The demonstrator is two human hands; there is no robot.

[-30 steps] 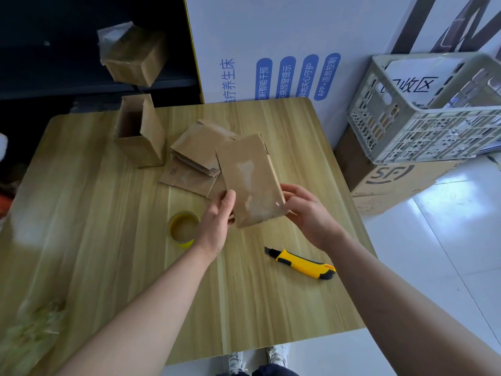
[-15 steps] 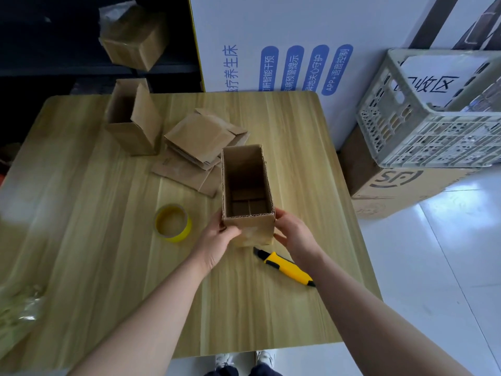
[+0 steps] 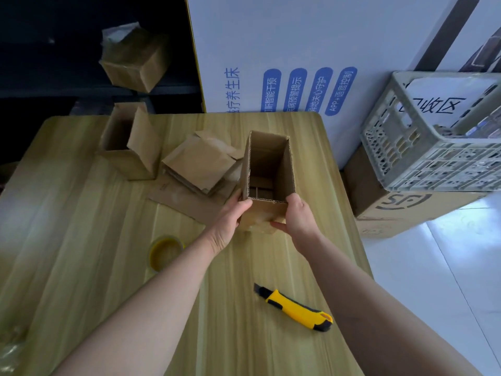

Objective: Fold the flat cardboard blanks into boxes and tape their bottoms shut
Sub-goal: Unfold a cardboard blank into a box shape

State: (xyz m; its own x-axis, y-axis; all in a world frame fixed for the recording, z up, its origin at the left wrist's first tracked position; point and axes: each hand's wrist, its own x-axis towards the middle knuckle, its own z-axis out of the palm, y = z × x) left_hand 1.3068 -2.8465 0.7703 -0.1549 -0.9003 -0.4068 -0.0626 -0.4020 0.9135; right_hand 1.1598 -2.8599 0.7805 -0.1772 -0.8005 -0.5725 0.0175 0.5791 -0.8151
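A brown cardboard box [image 3: 271, 213] stands upright on the wooden table [image 3: 81, 240], its open top facing me and folded bottom flaps visible inside. My left hand [image 3: 230, 221] grips its left near corner and my right hand [image 3: 298, 218] grips its right near corner. To the left of the box lies a pile of flat cardboard blanks [image 3: 200, 164]. A roll of yellow tape [image 3: 165, 251] lies flat near my left forearm. Another folded box [image 3: 130, 147] stands open at the back left of the table.
A yellow utility knife [image 3: 295, 310] lies on the table between my forearms. A grey plastic crate [image 3: 433, 137] sits on a large carton [image 3: 393, 210] on the floor at right. A white printed board [image 3: 298, 50] leans behind the table. One more box [image 3: 135, 58] rests on a dark shelf.
The flat blank I held a second ago has been opened into an upright box. Both hands have carried it farther from me, away from the knife and closer to the pile of blanks.
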